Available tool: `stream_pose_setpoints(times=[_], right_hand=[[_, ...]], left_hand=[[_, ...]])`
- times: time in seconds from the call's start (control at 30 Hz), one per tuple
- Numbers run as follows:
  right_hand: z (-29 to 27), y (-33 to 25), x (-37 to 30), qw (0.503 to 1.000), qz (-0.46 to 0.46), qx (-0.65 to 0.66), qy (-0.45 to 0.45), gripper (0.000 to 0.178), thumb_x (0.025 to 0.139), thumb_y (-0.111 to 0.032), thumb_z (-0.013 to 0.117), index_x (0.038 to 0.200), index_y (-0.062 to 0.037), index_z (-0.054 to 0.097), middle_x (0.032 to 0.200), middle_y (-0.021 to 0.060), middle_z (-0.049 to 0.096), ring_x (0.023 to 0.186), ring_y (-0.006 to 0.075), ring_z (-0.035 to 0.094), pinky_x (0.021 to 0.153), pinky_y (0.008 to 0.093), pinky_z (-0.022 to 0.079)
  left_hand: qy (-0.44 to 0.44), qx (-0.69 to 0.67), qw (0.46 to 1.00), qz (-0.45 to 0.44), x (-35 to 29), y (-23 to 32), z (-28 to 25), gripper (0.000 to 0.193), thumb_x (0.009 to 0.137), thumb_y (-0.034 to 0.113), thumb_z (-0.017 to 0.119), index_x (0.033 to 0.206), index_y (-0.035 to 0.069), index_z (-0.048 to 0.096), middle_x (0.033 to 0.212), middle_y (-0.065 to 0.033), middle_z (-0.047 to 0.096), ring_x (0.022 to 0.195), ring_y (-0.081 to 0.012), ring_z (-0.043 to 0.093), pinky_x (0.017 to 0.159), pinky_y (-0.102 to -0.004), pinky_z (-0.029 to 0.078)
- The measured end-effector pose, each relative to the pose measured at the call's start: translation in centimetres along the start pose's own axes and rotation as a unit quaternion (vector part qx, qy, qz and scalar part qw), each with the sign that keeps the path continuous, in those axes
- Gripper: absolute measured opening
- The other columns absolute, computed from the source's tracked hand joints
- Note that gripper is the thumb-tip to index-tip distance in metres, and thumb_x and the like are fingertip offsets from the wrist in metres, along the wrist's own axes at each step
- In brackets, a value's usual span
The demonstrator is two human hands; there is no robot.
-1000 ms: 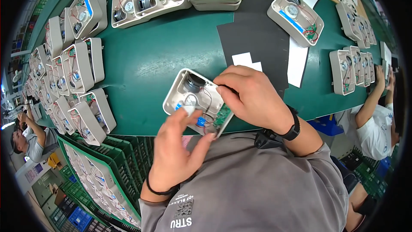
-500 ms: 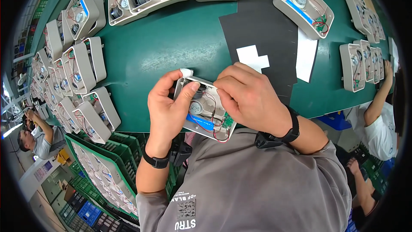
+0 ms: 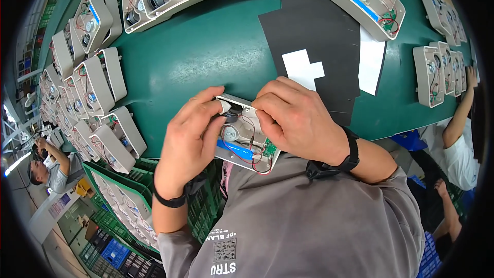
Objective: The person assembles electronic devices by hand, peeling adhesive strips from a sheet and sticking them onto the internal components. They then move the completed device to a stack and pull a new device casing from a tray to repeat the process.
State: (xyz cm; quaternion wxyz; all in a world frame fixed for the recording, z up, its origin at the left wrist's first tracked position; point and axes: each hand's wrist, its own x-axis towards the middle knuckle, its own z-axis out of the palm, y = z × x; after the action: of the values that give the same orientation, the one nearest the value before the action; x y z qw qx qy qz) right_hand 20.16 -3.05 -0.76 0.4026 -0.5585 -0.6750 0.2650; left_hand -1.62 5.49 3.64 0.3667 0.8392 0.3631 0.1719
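A light-grey plastic housing [image 3: 237,161] is held tilted at the table's front edge, against my shirt. Inside it are a round white-metal part [image 3: 230,133], a blue-wrapped battery [image 3: 235,149], a small green circuit board [image 3: 270,148], red and black wires, and a round black part partly covered by my fingers. My left hand [image 3: 188,128] curls over the housing's left wall, its white-wrapped fingertip reaching in beside the black part. With bent fingers my right hand [image 3: 298,118] pinches the upper right corner; anything small between those fingertips is hidden.
Similar housings [image 3: 105,80] stand in rows at left, with more at the far edge and right. Black sheets [image 3: 329,62] and a white cross-shaped piece [image 3: 303,67] lie on the green table [image 3: 195,46]. A green crate [image 3: 139,175] stands lower left. Other people are at both sides.
My left thumb has come off the housing's upper wall, and the white-wrapped finger has moved from outside the rim into the housing. My right hand stays at the corner.
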Motion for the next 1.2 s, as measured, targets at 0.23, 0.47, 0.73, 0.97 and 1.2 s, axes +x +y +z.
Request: stream_pose_setpoints(times=[0.23, 0.47, 0.73, 0.97, 1.2], right_hand=[[0.1, 0.0, 0.1, 1.000, 0.000, -0.002, -0.004, 0.010, 0.083, 0.002, 0.070, 0.092, -0.0010, 0.068, 0.092, 0.0073, 0.067, 0.080, 0.0275, 0.064, 0.067, 0.0389, 0.054], [0.2, 0.1, 0.1, 1.000, 0.004, -0.002, -0.011, 0.009, 0.083, 0.002, 0.070, 0.092, -0.0007, 0.068, 0.092, 0.0076, 0.067, 0.080, 0.0280, 0.064, 0.068, 0.0393, 0.054], [0.1, 0.2, 0.2, 1.000, -0.010, -0.011, -0.011, 0.011, 0.082, 0.003, 0.071, 0.091, -0.0007, 0.068, 0.091, 0.0076, 0.066, 0.080, 0.0276, 0.064, 0.066, 0.0391, 0.054], [0.5, -0.2, 0.2, 0.999, -0.026, -0.021, 0.000, 0.012, 0.081, 0.004, 0.071, 0.091, -0.0011, 0.067, 0.090, 0.0074, 0.065, 0.079, 0.0271, 0.063, 0.064, 0.0389, 0.053], [0.7, -1.2, -0.3, 0.999, -0.007, -0.040, -0.003, 0.009, 0.083, 0.001, 0.071, 0.090, -0.0020, 0.067, 0.090, 0.0068, 0.065, 0.078, 0.0268, 0.063, 0.063, 0.0387, 0.053]], left_hand=[[-0.145, 0.124, 0.979, 0.070, 2.1, 1.1, -2.6, 0.031, 0.082, -0.005, 0.077, 0.110, -0.002, 0.065, 0.127, -0.0186, 0.071, 0.110, -0.0397, 0.070, 0.091, -0.0421, 0.058], [-0.185, 0.134, 0.968, 0.105, 2.8, 0.7, -2.9, 0.034, 0.080, -0.004, 0.079, 0.110, -0.001, 0.062, 0.124, -0.0180, 0.071, 0.109, -0.0404, 0.069, 0.088, -0.0439, 0.058], [-0.134, 0.144, 0.976, 0.097, 1.8, 0.5, -2.0, 0.033, 0.079, -0.003, 0.080, 0.107, -0.001, 0.062, 0.123, -0.0210, 0.072, 0.107, -0.0402, 0.071, 0.086, -0.0447, 0.059], [-0.062, 0.167, 0.974, 0.140, 0.3, -0.6, -0.9, 0.029, 0.080, -0.005, 0.079, 0.105, -0.003, 0.065, 0.124, -0.0237, 0.072, 0.104, -0.0407, 0.073, 0.088, -0.0428, 0.061], [0.022, -0.131, 0.987, -0.096, -0.6, -0.5, -0.7, 0.030, 0.084, -0.003, 0.082, 0.112, -0.002, 0.072, 0.119, -0.0173, 0.076, 0.104, -0.0261, 0.075, 0.086, -0.0360, 0.061]])
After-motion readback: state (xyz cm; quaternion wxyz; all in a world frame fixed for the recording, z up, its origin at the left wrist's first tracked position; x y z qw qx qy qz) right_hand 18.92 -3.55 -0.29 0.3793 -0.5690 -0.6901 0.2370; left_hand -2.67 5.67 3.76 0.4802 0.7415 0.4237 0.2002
